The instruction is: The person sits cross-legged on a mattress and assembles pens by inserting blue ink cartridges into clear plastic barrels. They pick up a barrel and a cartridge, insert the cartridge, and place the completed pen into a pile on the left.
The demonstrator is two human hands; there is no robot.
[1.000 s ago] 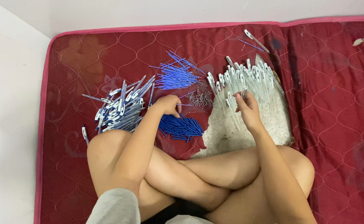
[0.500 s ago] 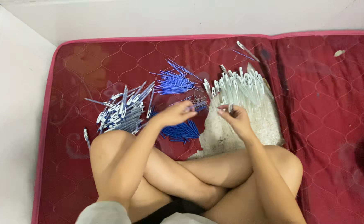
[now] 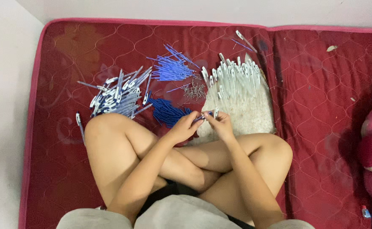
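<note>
Pinching together above the crossed legs, the left hand and right hand close their fingertips on the two ends of one pen, a thin blue-and-white piece held nearly level between them. Just beyond lie dark blue caps, small metal springs, and clear barrels on the red mat.

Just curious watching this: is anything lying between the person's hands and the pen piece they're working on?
Nothing visible does. Both the left hand and the right hand already grip the pen piece between them, above the crossed legs.
</note>
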